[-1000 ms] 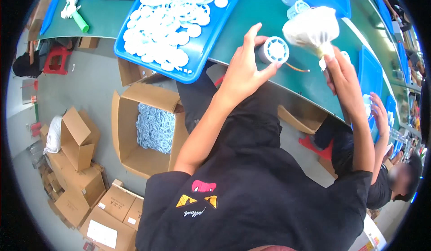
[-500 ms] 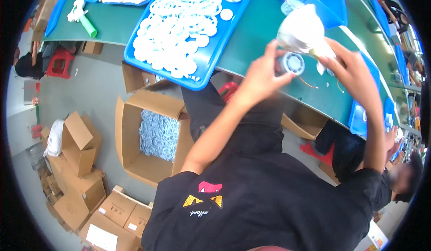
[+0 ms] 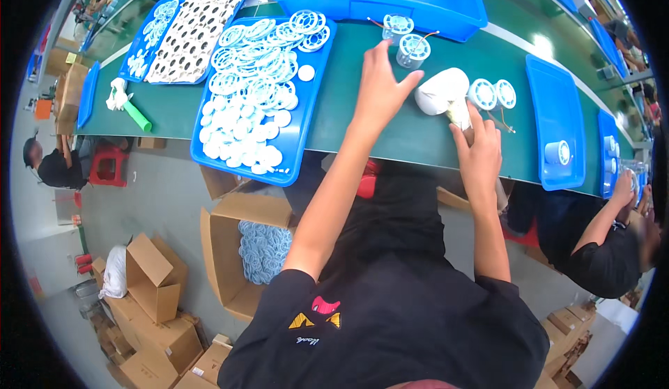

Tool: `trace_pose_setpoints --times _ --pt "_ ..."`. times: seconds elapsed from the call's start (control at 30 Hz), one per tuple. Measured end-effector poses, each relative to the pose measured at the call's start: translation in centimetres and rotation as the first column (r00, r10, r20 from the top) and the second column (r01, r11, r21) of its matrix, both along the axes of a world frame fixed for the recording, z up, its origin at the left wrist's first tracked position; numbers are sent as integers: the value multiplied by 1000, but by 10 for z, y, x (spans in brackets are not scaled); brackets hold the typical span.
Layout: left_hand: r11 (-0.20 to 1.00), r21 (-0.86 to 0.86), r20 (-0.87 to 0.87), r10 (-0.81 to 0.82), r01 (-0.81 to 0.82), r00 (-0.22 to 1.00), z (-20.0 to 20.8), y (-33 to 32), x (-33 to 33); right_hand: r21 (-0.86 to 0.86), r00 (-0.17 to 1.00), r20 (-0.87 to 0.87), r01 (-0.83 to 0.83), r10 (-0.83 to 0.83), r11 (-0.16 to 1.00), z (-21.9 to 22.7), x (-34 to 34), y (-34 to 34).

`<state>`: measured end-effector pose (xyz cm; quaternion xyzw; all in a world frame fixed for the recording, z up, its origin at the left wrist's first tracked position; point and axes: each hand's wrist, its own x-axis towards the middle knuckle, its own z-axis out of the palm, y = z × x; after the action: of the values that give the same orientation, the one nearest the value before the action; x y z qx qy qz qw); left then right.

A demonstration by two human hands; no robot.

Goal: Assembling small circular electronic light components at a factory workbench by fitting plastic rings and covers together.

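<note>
My left hand (image 3: 378, 86) is open over the green bench, thumb and fingers spread beside a clear-sided round part (image 3: 413, 52) with a white spoked top and a thin wire. A similar part (image 3: 398, 25) stands just behind it. My right hand (image 3: 479, 142) is closed around the pale yellowish handle of a white, cloth-like rounded bundle (image 3: 441, 91), which rests low over the bench. Beside the bundle, two more spoked white round parts (image 3: 482, 94) sit together, with wires trailing from them.
A blue tray (image 3: 298, 142) of white rings and discs lies to the left, by a white perforated sheet (image 3: 198, 30). A blue bin (image 3: 418, 13) stands at the back; a blue tray (image 3: 557, 124) with one part is at right. Below is a carton (image 3: 216, 270) of rings. A co-worker sits at right.
My left hand has let go of the round part it held and reached left and away, fingers spreading. My right hand has lowered the white bundle toward the bench. The view has shifted.
</note>
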<state>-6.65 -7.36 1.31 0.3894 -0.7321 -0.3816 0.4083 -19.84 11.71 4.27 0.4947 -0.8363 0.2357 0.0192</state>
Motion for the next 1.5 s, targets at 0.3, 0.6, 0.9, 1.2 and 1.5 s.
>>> trace_pose_setpoints --times 0.3,0.6,0.9,1.2,1.5 --pt "943 124 58 -316 307 947 9 0 21 -314 901 384 -78 202 946 44 22 -8" --pt "979 151 -73 -125 135 989 1 74 75 -211 798 433 -361 418 908 27 64 -89" --pt "999 -41 -2 -33 33 999 -13 102 79 -135 593 633 -549 498 825 59 52 -109" --pt "992 -122 -37 -37 32 999 -14 106 82 -16 644 209 -751 736 661 37 62 -166" --pt "993 -109 -8 48 -48 999 -12 117 76 147 472 -194 -853 860 501 3 111 -250"
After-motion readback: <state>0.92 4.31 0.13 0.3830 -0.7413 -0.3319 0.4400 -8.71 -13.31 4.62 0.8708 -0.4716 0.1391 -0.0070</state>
